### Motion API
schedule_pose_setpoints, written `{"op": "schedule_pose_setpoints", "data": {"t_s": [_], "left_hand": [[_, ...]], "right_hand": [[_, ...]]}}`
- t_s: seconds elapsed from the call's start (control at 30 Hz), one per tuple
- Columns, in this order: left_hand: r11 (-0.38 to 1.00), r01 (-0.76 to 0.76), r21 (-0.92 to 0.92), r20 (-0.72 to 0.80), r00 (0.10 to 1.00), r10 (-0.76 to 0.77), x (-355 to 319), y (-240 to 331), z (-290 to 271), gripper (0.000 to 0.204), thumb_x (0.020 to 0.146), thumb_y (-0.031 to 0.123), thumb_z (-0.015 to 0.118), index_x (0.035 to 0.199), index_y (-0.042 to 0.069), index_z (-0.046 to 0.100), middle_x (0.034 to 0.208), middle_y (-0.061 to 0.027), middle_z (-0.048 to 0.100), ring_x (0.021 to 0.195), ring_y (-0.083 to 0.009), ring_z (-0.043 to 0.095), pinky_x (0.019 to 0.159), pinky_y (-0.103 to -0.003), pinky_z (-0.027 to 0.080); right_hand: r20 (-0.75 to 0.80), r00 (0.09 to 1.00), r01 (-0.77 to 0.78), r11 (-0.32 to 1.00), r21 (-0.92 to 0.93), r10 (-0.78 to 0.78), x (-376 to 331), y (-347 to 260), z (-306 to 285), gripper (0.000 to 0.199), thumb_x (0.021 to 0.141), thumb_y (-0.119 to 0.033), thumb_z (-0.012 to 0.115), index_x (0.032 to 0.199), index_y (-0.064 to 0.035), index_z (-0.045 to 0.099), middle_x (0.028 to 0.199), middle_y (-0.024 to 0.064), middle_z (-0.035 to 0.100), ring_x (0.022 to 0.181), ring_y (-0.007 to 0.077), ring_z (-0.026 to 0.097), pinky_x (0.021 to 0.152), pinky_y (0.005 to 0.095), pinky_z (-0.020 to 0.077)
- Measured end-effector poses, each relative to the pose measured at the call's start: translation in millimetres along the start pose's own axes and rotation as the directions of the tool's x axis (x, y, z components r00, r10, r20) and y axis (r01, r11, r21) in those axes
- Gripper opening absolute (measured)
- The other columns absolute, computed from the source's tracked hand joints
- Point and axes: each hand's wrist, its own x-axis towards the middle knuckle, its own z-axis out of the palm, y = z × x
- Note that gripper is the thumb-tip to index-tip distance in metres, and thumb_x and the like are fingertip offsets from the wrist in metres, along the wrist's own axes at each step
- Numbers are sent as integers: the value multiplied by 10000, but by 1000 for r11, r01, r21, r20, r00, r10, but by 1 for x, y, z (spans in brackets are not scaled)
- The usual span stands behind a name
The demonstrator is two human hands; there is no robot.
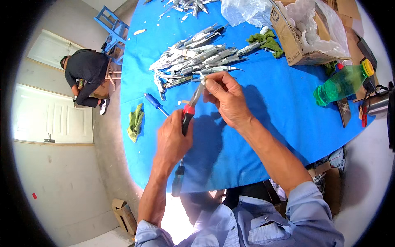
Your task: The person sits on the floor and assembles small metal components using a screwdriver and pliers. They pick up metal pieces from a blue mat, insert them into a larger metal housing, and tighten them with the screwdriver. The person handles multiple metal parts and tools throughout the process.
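My left hand [173,133] is closed around the red-and-black handles of a pair of pliers [190,109], whose jaws point up and away from me. At the jaw tips is a small whitish metal piece [202,77], pinched between the thumb and fingers of my right hand [227,99]; its exact kind is too small to tell. Just beyond both hands lies a heap of long, thin silvery metal parts [193,57]. A blue-handled screwdriver [153,101] rests left of the pliers. Another screwdriver with a dark handle [178,181] lies by the table's near edge, partly hidden by my left hand.
Green cloths lie at the left [135,122] and beyond the heap [269,43]. A cardboard box with plastic [296,51] and a green bottle [343,84] stand on the blue-covered table [255,164] at right. Far left, another person [87,68] sits beside a blue chair frame [112,31].
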Motion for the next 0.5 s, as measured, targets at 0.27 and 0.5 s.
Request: {"op": "schedule_pose_setpoints", "data": {"t_s": [0.27,0.5], "left_hand": [[781,312,-541,225,949,-223,-37,40,-9,206,1023,175,651,1106,-13,661,772,-47,600,696,-98,507,621,-287,438],[892,412,-188,40,910,-412,-76,23,-36,272,989,225,697,1109,-16,657,733,-61,545,679,-127,489,610,-335,429]], "right_hand": [[67,941,329,846,-419,-332,-1,-7,-1,145,1044,-177,708,1099,-45,685,868,14,702,751,91,680,634,272,591],[14,994,-106,990,-90,107,0,-19,-2,222,1100,-249,604,1170,-43,651,981,53,724,774,104,692,596,258,563]]}}
